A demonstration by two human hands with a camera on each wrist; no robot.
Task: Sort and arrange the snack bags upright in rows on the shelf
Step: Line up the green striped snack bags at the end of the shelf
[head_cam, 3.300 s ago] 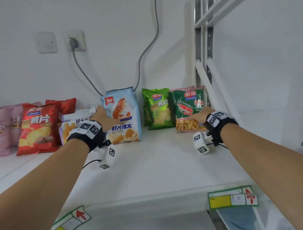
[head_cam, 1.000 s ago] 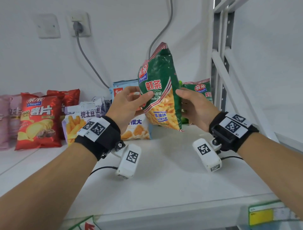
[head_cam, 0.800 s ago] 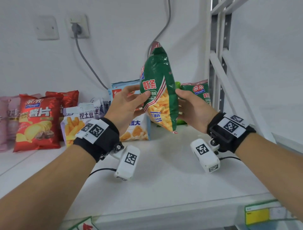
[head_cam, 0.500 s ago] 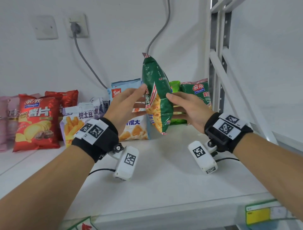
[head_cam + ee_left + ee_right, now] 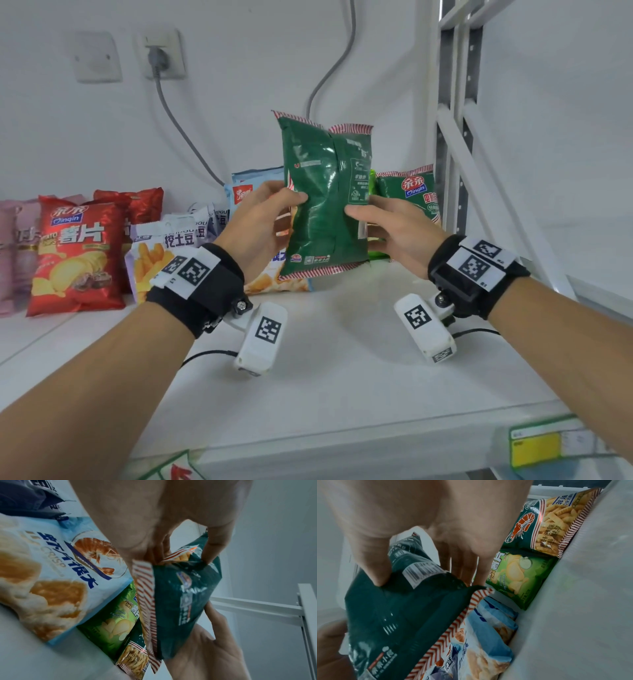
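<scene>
A dark green shrimp-stick bag (image 5: pixel 325 198) with red-striped seams hangs upright above the white shelf (image 5: pixel 342 359), its printed back facing me. My left hand (image 5: pixel 270 219) pinches its left edge, thumb on the back and fingers behind. My right hand (image 5: pixel 383 226) pinches the right edge the same way. In the left wrist view the bag (image 5: pixel 181 601) shows its bottom seam; in the right wrist view the thumb presses the bag (image 5: pixel 399 608) beside its barcode. A second dark green shrimp bag (image 5: pixel 414 195) and a light green chip bag (image 5: pixel 518 577) stand behind.
A pale blue shrimp-crisp bag (image 5: pixel 246 195) leans behind my left hand. Further left stand a purple-and-white fries bag (image 5: pixel 154 253), red chip bags (image 5: pixel 78 253) and pink bags (image 5: pixel 10 253). A grey cable (image 5: pixel 178 120) runs down the wall. The white shelf upright (image 5: pixel 455 137) rises on the right.
The dark green bag has turned about its upright axis between my hands, from front face through edge-on to back facing me. Both hands shifted their pinch on its edges.
</scene>
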